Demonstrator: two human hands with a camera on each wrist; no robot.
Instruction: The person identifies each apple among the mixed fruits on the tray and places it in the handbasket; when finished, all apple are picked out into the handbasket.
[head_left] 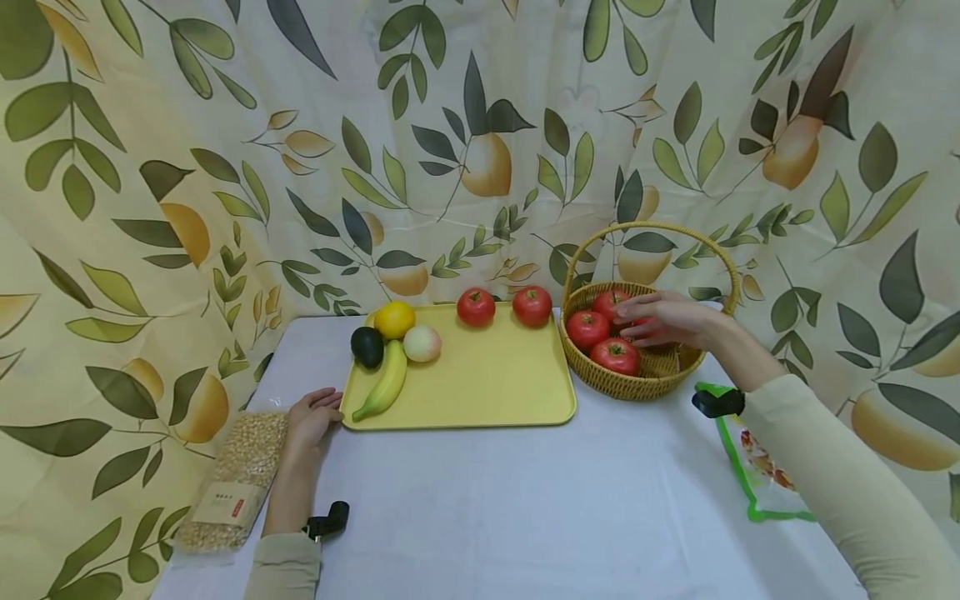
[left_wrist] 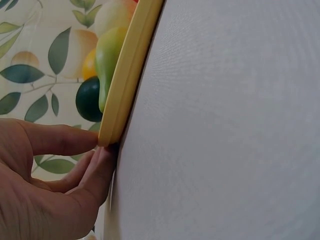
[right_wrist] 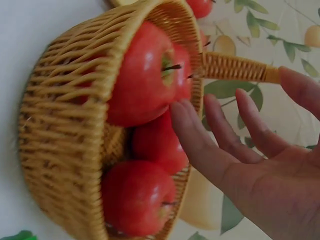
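Presently, my left hand (head_left: 312, 421) pinches the near-left corner of the yellow tray (head_left: 480, 383) between thumb and fingers, with the banana (head_left: 384, 383) and dark green fruit (head_left: 367, 347) lying just beyond those fingertips and a bag of pale grains (head_left: 243, 458) to their left. My right hand (head_left: 667, 321) is over the wicker basket (head_left: 626, 388), fingers loosely extended and slightly apart, red apples (head_left: 588, 331) below and left of them; fingertip contact cannot be told. Two further apples (head_left: 476, 307) sit on the tray, farther left of these fingers.
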